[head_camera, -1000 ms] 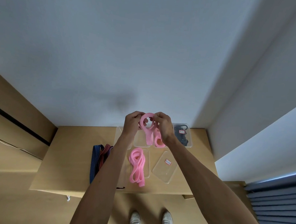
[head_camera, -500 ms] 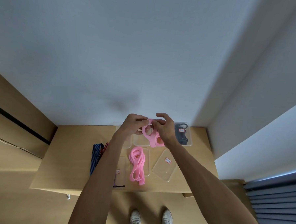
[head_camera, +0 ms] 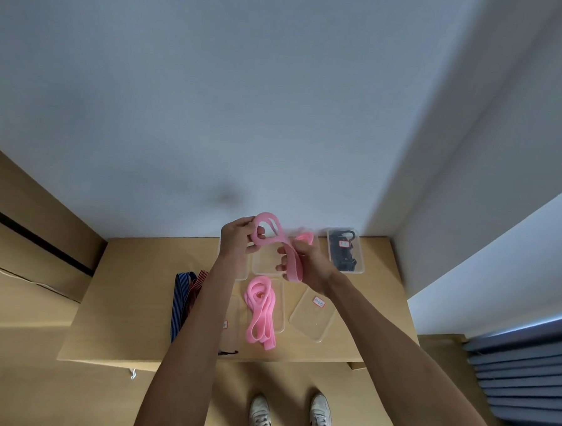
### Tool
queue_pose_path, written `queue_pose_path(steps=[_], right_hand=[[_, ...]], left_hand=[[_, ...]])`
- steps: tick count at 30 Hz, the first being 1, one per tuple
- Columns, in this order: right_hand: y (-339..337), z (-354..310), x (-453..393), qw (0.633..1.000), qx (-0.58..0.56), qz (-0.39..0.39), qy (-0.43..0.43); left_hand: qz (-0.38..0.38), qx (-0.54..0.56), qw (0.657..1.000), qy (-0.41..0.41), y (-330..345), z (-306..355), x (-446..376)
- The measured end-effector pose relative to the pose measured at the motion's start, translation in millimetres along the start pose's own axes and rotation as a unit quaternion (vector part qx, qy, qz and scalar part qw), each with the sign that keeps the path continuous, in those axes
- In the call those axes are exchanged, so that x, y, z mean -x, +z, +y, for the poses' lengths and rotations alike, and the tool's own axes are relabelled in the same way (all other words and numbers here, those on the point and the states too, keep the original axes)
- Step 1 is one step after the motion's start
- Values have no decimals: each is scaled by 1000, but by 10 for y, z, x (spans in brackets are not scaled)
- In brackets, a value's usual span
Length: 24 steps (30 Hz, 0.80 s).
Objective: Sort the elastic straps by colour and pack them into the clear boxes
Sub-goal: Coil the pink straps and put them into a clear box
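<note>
Both hands up over table: left hand (head_camera: 237, 238) pinches loop of pink strap (head_camera: 279, 245), right hand (head_camera: 306, 263) clamps its tail, likely folding it small to fit clear box (head_camera: 265, 261) below

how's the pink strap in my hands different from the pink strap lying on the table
The pink elastic strap held in the hands is up in the air above the clear boxes, gripped by the left hand and right hand; the pink elastic strap lying on the wooden table is untouched. The held one forms an open loop with a tail; the lying one is a loose, elongated bundle over a clear lid. Both are the same pink, flat band.
</note>
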State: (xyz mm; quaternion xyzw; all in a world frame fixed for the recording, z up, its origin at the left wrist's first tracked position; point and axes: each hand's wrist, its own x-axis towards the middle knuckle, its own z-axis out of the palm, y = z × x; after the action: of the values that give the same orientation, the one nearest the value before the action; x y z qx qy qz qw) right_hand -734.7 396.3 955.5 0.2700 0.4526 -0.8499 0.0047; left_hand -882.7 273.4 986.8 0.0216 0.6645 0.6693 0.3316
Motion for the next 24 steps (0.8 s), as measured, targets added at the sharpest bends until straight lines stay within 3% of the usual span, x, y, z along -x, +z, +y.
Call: queue_pose_path(steps=[3, 7, 11, 14, 17, 21, 24], right_hand=[[-72, -40, 0, 1000, -11, 3, 16], [-100, 2, -51, 978, 184, 94, 12], [-11, 44, -147, 901, 300, 308, -55], [157, 28, -194, 851, 360, 361, -128], [282, 23, -222, 834, 370, 359, -197], [352, -16, -244, 832, 300, 417, -209], [355, -54, -296, 840, 243, 446, -189]], left_hand=[[46, 6, 999, -20, -78, -52, -81], [88, -88, 992, -7, -125, -167, -142], [96, -202, 974, 24, -108, -340, -145], [80, -204, 975, 45, -7, -402, -116], [70, -185, 975, 98, 123, -428, -77], [23, -146, 977, 153, 242, -382, -38], [-30, -88, 986, 140, 301, -309, -3]])
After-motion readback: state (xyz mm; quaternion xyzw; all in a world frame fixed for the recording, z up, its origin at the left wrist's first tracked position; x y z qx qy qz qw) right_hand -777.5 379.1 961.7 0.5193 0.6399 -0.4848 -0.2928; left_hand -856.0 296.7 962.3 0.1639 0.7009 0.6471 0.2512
